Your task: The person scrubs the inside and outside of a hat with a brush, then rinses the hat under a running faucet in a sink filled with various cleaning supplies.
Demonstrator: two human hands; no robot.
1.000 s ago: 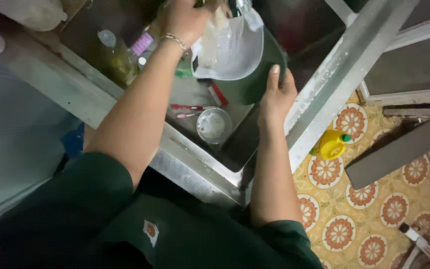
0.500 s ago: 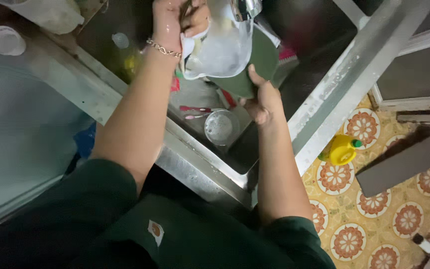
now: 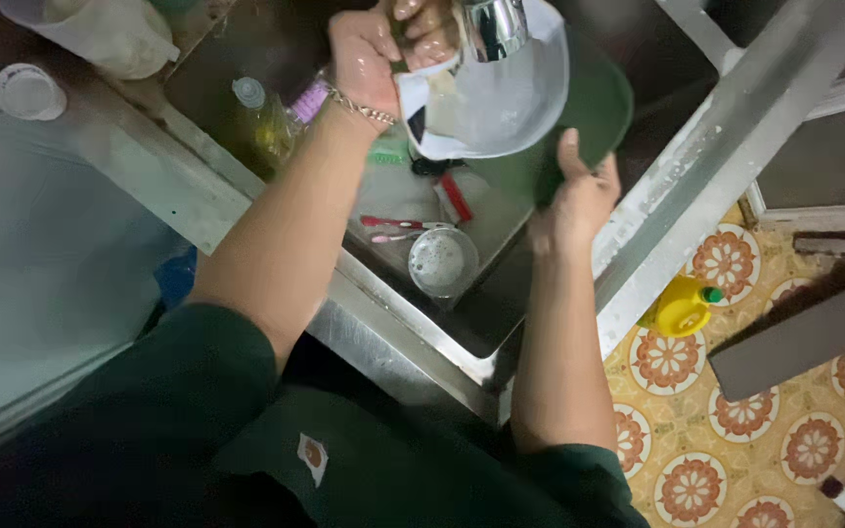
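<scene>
Dark green short-sleeved shirt, small orange-and-white patch low on the front, bare forearms, thin beaded chain bracelet (image 3: 362,108) at the left hand (image 3: 369,54) wrist, right hand (image 3: 576,196) without jewellery

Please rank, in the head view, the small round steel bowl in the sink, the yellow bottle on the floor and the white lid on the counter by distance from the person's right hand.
From the right hand:
1. Yellow bottle, on the tiled floor, outside the sink.
2. Steel bowl, in the sink basin; too close to the bottle to rank firmly.
3. White lid, on the counter at far left, clearly farthest.
</scene>
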